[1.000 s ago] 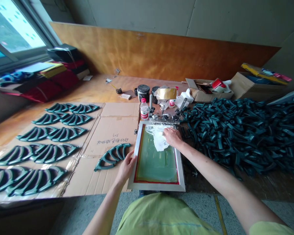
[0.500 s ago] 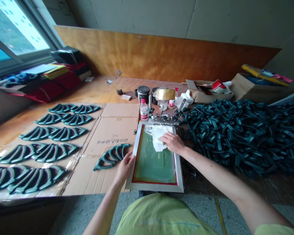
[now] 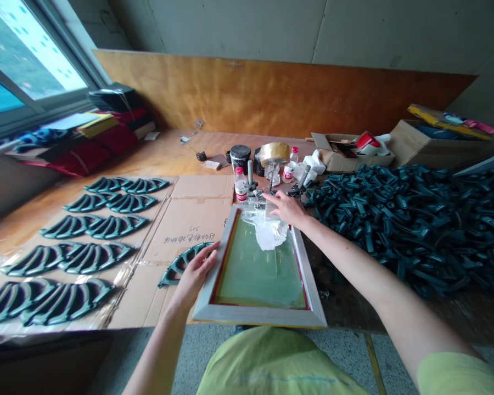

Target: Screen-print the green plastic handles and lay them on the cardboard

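A silk-screen frame with grey metal edges and a green mesh lies before me, its near end raised toward me. White ink is spread over the far part of the mesh. My left hand grips the left edge of the frame. My right hand is above the far end, fingers closed on a thin pale scraper, index finger extended. Beyond it is a metal hinge clamp. A dark green fan-shaped plastic part lies on the cardboard, partly hidden by my left hand.
Several rows of similar green parts lie on the cardboard sheet at left. A big heap of loose green pieces fills the right side. Bottles, ink tubs, a tape roll and cardboard boxes stand behind.
The frame's near end has risen toward me, with my left hand on its edge. My right hand has moved away from me, off the white ink toward the clamp.
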Demonstrator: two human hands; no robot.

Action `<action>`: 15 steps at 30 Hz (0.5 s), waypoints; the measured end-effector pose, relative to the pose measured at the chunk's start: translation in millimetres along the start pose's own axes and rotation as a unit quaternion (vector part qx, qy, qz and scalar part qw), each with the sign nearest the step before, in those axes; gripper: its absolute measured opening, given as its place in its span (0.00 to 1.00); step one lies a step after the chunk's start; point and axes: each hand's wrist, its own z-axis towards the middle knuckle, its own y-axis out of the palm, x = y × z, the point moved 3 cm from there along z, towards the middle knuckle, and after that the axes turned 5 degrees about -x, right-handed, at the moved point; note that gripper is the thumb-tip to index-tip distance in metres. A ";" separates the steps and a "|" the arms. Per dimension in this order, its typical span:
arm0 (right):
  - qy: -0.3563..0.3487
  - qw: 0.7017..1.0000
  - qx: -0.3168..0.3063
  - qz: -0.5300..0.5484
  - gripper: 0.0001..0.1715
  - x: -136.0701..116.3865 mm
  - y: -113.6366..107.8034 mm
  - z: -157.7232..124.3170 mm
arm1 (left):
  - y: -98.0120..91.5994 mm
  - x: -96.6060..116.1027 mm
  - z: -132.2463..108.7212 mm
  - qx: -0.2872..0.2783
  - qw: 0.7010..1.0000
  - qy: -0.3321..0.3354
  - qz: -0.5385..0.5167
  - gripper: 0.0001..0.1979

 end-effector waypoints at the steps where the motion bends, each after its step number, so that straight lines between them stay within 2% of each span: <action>1: 0.008 1.000 0.021 -0.005 0.39 4.6 -6.6 1.9 | -1.6 12.1 -0.1 0.002 1.000 0.015 -0.001 0.33; 4: 0.060 0.991 0.117 0.019 0.30 33.1 -25.1 -11.5 | -0.1 49.4 8.2 0.008 0.994 0.099 -0.036 0.29; 7: 0.170 0.969 0.170 0.060 0.17 72.8 -22.1 -41.2 | 9.3 88.1 24.8 0.017 0.975 0.197 -0.098 0.26; 9: 0.223 0.960 0.148 0.080 0.12 87.1 -2.2 -62.0 | 16.2 110.7 37.3 0.024 0.968 0.218 -0.118 0.22; 10: 0.226 0.961 0.126 0.093 0.11 87.3 11.7 -71.2 | 19.1 120.2 43.0 0.026 0.967 0.220 -0.124 0.21; 13: 0.153 0.977 0.051 0.141 0.09 64.7 56.3 -91.6 | 23.8 136.1 54.8 0.030 0.963 0.223 -0.148 0.22; 15: 0.097 0.984 0.006 0.147 0.15 44.4 78.9 -98.8 | 23.8 130.7 55.8 0.061 0.957 0.230 -0.170 0.23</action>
